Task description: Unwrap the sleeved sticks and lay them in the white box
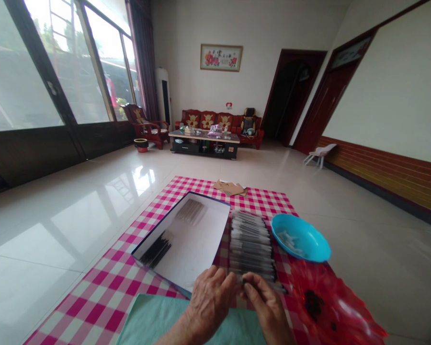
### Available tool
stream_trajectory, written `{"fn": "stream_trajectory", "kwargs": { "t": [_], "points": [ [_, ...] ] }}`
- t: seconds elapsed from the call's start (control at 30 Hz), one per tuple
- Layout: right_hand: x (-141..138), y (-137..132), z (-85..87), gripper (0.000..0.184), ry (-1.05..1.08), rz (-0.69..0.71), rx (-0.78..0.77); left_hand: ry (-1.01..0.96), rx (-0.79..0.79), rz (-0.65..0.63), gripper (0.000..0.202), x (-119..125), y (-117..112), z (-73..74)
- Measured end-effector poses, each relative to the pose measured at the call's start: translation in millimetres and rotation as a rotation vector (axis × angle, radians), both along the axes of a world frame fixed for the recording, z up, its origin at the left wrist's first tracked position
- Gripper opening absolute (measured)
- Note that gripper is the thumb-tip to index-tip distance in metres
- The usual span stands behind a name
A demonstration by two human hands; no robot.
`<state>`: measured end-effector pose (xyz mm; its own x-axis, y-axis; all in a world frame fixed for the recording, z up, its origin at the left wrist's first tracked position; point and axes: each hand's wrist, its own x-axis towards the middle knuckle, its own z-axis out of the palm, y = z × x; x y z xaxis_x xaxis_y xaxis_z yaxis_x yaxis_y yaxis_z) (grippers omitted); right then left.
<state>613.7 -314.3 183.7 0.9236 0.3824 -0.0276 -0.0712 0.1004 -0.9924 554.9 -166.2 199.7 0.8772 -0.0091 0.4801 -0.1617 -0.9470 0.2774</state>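
My left hand [211, 298] and my right hand [268, 306] meet at the near end of a row of pens [251, 244]. Between their closed fingertips is a pen [240, 279], mostly hidden by the fingers, with a small dark piece at the right hand's end. The pens in the row lie side by side, pale at the far end and darker nearer me. To the left, a shallow white box [201, 239] with a dark rim holds a bunch of black sticks [157, 250] and a bundle of clear, slim tubes [191, 211].
A blue bowl [309, 239] with small whitish pieces stands right of the pens. Nearer me is a red translucent container [339, 306] with black pieces. Cardboard scraps [232, 187] lie at the far edge of the checked tablecloth [104, 278]; a green cloth [154, 316] lies in front of me.
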Motion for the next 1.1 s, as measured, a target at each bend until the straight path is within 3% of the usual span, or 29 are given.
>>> {"fn": "stream_trajectory", "kwargs": {
  "t": [0.1,0.27,0.37,0.5,0.7,0.9,1.1],
  "points": [
    [-2.6,1.6,1.3,0.033,0.066,0.027,0.027,0.001,-0.007,-0.001,0.012,0.1,0.3,-1.0],
    [0.0,1.8,-4.3,0.027,-0.035,-0.002,-0.090,0.015,0.015,0.016,0.014,-0.9,-0.6,-1.1],
    [0.7,0.4,-5.8,0.022,-0.022,0.022,-0.055,0.029,0.017,0.019,0.015,-1.7,0.3,-1.1],
    [-1.4,1.6,-3.2,0.030,0.037,0.088,0.018,0.032,0.018,0.021,0.013,-3.0,1.8,-2.7],
    [-1.9,3.4,-7.2,0.027,-0.021,0.053,-0.099,0.038,0.040,0.024,0.016,-3.1,1.9,-0.2],
    [-4.9,3.3,1.7,0.037,0.057,0.068,-0.006,0.048,0.044,0.018,0.012,-3.9,1.8,0.8],
    [-3.4,4.2,-3.2,0.025,-0.013,0.027,-0.068,0.063,0.056,0.032,0.016,-4.0,1.3,1.1]
  ]
}}
